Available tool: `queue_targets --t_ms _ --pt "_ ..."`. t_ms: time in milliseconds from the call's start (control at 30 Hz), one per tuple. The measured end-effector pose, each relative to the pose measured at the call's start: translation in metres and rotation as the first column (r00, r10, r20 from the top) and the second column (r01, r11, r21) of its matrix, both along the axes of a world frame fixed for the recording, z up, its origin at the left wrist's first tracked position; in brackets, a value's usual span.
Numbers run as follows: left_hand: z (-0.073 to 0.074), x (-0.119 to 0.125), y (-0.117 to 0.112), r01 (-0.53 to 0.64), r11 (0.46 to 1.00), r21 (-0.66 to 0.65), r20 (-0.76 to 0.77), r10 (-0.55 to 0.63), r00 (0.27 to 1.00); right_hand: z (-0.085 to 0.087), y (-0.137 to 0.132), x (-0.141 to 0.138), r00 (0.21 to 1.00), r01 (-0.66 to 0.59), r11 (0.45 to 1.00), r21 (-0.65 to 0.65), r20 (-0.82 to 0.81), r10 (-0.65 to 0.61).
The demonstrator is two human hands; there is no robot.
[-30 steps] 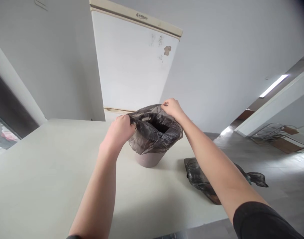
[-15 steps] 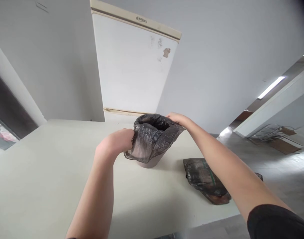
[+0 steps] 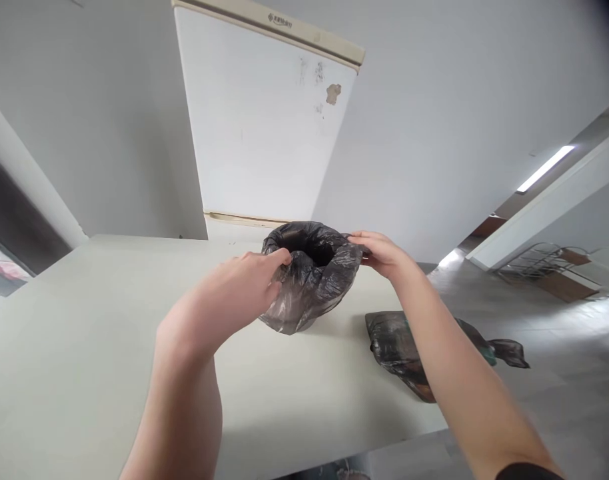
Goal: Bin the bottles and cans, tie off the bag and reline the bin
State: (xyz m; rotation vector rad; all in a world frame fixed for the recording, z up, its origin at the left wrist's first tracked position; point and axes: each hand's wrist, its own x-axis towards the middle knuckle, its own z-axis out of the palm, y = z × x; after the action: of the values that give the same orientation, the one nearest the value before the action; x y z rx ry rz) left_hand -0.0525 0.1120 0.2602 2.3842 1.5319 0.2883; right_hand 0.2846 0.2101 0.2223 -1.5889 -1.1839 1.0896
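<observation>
A small bin stands on the pale table, wrapped all over by a dark plastic bag whose edge is folded down over the rim. My left hand rests against the bag's left side, fingers partly curled on the plastic near the rim. My right hand touches the right side of the rim, fingers stretched along the bag's edge. The bin's own wall is hidden under the plastic.
A second dark, filled bag lies on the table to the right, near the edge. A white fridge stands behind the table. A wire rack sits on the floor at far right.
The bag's skirt has been drawn down over the bin, hiding the wall that showed before. My left hand slid lower on the left side; my right hand shifted to the right rim.
</observation>
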Motion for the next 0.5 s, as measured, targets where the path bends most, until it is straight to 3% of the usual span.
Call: queue_targets --t_ms 133,267,500 --pt "-0.001 0.003 -0.01 0.05 0.997 0.052 0.031 -0.051 0.998 -0.017 -0.012 -0.006 0.97 0.082 0.99 0.115 -0.236 -0.053" --pt "-0.003 0.005 -0.012 0.149 0.989 0.001 0.015 -0.149 0.989 -0.034 -0.007 -0.014 0.9 0.151 0.977 0.151 -0.43 -0.072" --pt "-0.006 0.014 0.0 0.16 0.981 -0.109 -0.084 -0.169 0.982 -0.077 0.008 -0.032 0.914 0.248 0.943 0.221 -0.376 -0.152"
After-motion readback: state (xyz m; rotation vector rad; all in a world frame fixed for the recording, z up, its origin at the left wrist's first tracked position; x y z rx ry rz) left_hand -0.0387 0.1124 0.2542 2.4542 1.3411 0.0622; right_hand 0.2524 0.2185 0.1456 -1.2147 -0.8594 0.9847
